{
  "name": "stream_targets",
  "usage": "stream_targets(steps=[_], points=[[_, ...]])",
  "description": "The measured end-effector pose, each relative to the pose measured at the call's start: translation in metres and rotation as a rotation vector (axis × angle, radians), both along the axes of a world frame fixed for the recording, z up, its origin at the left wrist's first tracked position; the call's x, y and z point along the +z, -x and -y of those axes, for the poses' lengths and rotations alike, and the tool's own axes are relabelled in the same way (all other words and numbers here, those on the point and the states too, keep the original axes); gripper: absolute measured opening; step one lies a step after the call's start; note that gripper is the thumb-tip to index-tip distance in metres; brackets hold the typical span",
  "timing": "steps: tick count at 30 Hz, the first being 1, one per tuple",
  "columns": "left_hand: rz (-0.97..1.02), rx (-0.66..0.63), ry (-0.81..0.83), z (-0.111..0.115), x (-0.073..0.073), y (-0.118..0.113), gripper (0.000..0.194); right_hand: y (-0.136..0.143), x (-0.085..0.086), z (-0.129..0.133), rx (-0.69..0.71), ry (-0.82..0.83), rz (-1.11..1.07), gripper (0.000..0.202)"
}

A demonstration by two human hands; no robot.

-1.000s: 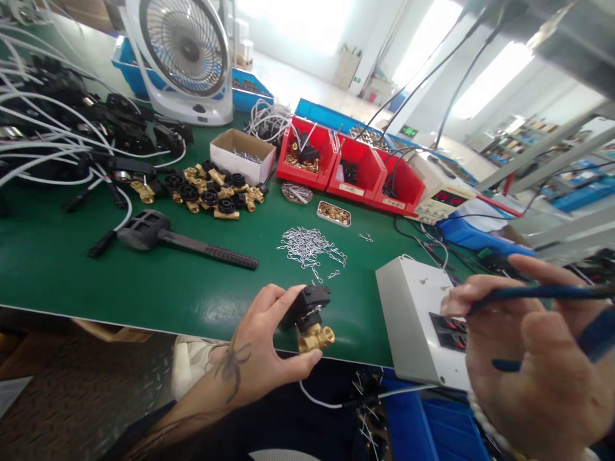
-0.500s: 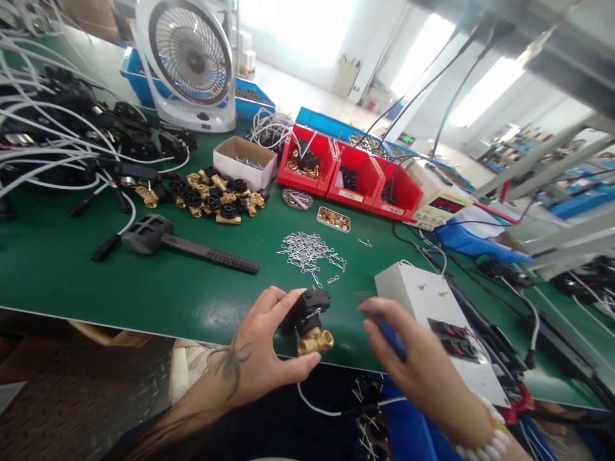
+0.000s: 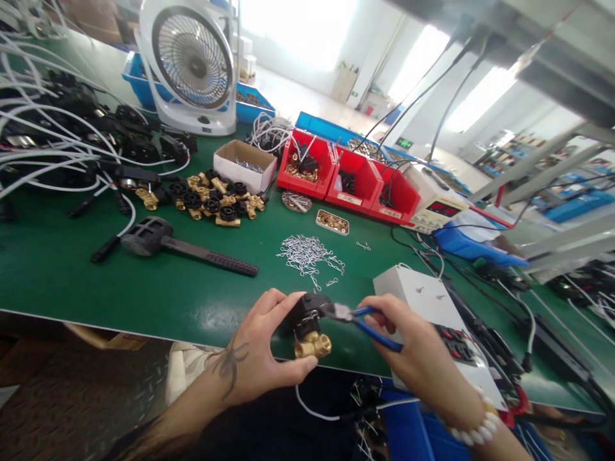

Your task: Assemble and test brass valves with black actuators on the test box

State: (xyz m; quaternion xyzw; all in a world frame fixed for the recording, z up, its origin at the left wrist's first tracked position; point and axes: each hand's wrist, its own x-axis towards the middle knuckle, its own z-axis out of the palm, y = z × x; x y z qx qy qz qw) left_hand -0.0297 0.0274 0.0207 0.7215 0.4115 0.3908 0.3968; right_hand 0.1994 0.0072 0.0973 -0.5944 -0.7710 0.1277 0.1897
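Near the bench's front edge, my left hand [image 3: 262, 349] grips a black-capped brass valve [image 3: 313, 346], its brass ports facing down and right. My right hand [image 3: 408, 333] holds blue-handled pliers [image 3: 379, 328] by the handles. The pliers' metal jaws meet the black cap's right side, beside a small wire clip. Whether the jaws grip the clip is too small to tell. Just beyond the valve lies a pile of silver spring clips [image 3: 305, 253] on the green bench.
A rubber mallet [image 3: 192, 246] lies at left, with brass valves [image 3: 216, 198] behind it. A white box [image 3: 245, 165], red bins [image 3: 353, 182] and a fan [image 3: 192, 64] stand at the back. A grey-white control box [image 3: 418, 294] sits close to my right hand.
My right hand has brought the pliers left to the valve's black cap; they were blurred and apart from it before. My left hand has barely moved.
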Motion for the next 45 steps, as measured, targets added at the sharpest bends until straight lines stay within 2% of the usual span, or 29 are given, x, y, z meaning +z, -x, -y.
stream_targets(steps=[3, 4, 5, 6, 9, 10, 11, 14, 15, 17, 19, 20, 21, 22, 25, 26, 28, 30, 31, 32, 33, 36, 37, 38, 41, 42, 43, 45], points=[[0.008, -0.016, -0.003, 0.0, 0.0, 0.0, 0.063, -0.001, 0.006, 0.001, -0.287, -0.333, -0.273, 0.011], [0.007, -0.019, -0.007, -0.001, 0.0, 0.0, 0.063, -0.001, 0.005, 0.001, -0.347, -0.42, -0.343, 0.011], [0.005, -0.02, -0.011, -0.001, 0.0, 0.0, 0.064, 0.0, 0.005, 0.001, -0.343, -0.43, -0.357, 0.01], [0.003, -0.023, -0.015, -0.001, -0.001, 0.0, 0.064, 0.001, 0.004, 0.001, -0.281, -0.356, -0.31, 0.01], [0.003, -0.027, -0.019, 0.0, -0.002, 0.0, 0.065, 0.001, 0.005, -0.001, 0.011, 0.011, -0.013, 0.012], [0.006, -0.027, -0.019, 0.0, -0.002, 0.0, 0.066, 0.001, 0.007, -0.002, 0.028, 0.044, 0.027, 0.012], [0.008, -0.028, -0.02, 0.0, -0.002, 0.0, 0.066, 0.001, 0.008, -0.002, -0.024, -0.008, 0.007, 0.012], [0.009, -0.036, -0.025, 0.0, -0.002, 0.0, 0.065, 0.0, 0.008, 0.001, -0.323, -0.362, -0.273, 0.01], [0.009, -0.038, -0.024, 0.0, -0.002, -0.001, 0.065, 0.001, 0.006, 0.002, -0.361, -0.415, -0.332, 0.009], [0.013, -0.036, -0.018, 0.0, -0.002, -0.001, 0.065, 0.002, 0.002, 0.003, -0.271, -0.305, -0.304, 0.008], [0.016, -0.032, -0.01, 0.001, -0.001, -0.001, 0.065, 0.002, 0.001, 0.003, -0.073, -0.058, -0.144, 0.008], [0.015, -0.03, -0.008, 0.001, -0.001, -0.001, 0.066, 0.0, 0.002, 0.003, -0.009, 0.013, -0.079, 0.009], [0.013, -0.03, -0.008, 0.001, -0.001, -0.001, 0.066, -0.001, 0.004, 0.002, -0.008, 0.01, -0.051, 0.01], [0.011, -0.03, -0.009, 0.001, -0.001, -0.001, 0.066, -0.003, 0.007, 0.002, -0.07, -0.069, -0.065, 0.009], [0.012, -0.035, -0.019, 0.001, -0.001, -0.001, 0.066, -0.006, 0.008, 0.003, -0.36, -0.439, -0.284, 0.01], [0.011, -0.035, -0.022, 0.001, -0.001, -0.002, 0.066, -0.005, 0.006, 0.004, -0.387, -0.491, -0.329, 0.009], [0.006, -0.033, -0.03, 0.001, -0.001, -0.002, 0.067, -0.003, 0.001, 0.005, -0.253, -0.366, -0.267, 0.006], [0.001, -0.028, -0.033, 0.001, -0.001, -0.002, 0.067, -0.002, -0.001, 0.006, -0.036, -0.1, -0.085, 0.006], [0.001, -0.028, -0.031, 0.001, -0.001, -0.002, 0.067, -0.002, 0.001, 0.006, 0.023, -0.017, -0.025, 0.007], [0.005, -0.031, -0.027, 0.001, -0.001, -0.002, 0.067, -0.003, 0.003, 0.007, 0.014, -0.008, -0.011, 0.007], [0.011, -0.036, -0.023, 0.001, -0.001, -0.002, 0.067, -0.003, 0.005, 0.007, -0.057, -0.071, -0.041, 0.007], [0.019, -0.046, -0.028, 0.001, -0.002, -0.002, 0.068, -0.002, 0.009, 0.008, -0.344, -0.42, -0.258, 0.01], [0.016, -0.043, -0.034, 0.001, -0.002, -0.003, 0.068, -0.001, 0.008, 0.008, -0.358, -0.457, -0.295, 0.008], [0.013, -0.04, -0.04, 0.001, -0.002, -0.003, 0.067, 0.0, 0.007, 0.008, -0.307, -0.41, -0.278, 0.006], [0.008, -0.03, -0.049, 0.001, -0.002, -0.003, 0.066, 0.002, 0.006, 0.007, -0.005, -0.027, -0.022, 0.009], [0.01, -0.029, -0.048, 0.001, -0.002, -0.003, 0.067, 0.001, 0.008, 0.007, 0.03, 0.023, 0.038, 0.009], [0.012, -0.032, -0.047, 0.001, -0.002, -0.003, 0.067, -0.001, 0.009, 0.007, -0.004, -0.012, 0.05, 0.008], [0.012, -0.039, -0.048, 0.001, -0.002, -0.003, 0.067, -0.004, 0.011, 0.008, -0.2, -0.234, -0.065, 0.007]])
